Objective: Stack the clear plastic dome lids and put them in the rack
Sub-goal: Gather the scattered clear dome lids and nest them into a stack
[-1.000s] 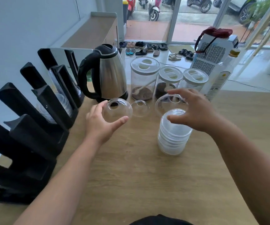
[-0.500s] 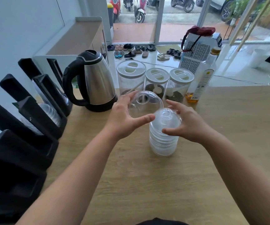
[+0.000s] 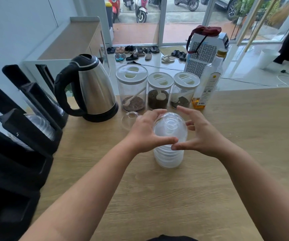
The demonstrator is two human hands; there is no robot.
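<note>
A stack of clear dome lids (image 3: 169, 157) stands on the wooden table (image 3: 244, 153) in the middle. My left hand (image 3: 144, 133) grips the top dome lid (image 3: 170, 126), which sits on the stack. My right hand (image 3: 202, 136) is at the stack's right side with fingers spread and curved; its thumb touches the stack's front next to my left thumb. One loose dome lid (image 3: 129, 119) lies on the table behind my left hand. The black rack (image 3: 27, 134) stands at the left, with clear lids (image 3: 42, 124) in its slots.
A steel kettle (image 3: 91, 87) stands behind the loose lid. Three clear jars with white lids (image 3: 159, 91) and an oil bottle (image 3: 208, 84) line the table's far edge. Beyond it the floor holds shoes and a white appliance.
My left hand has brought the dome lid from beside the stack down onto its top. My right hand has loosened its hold and spread its fingers.
</note>
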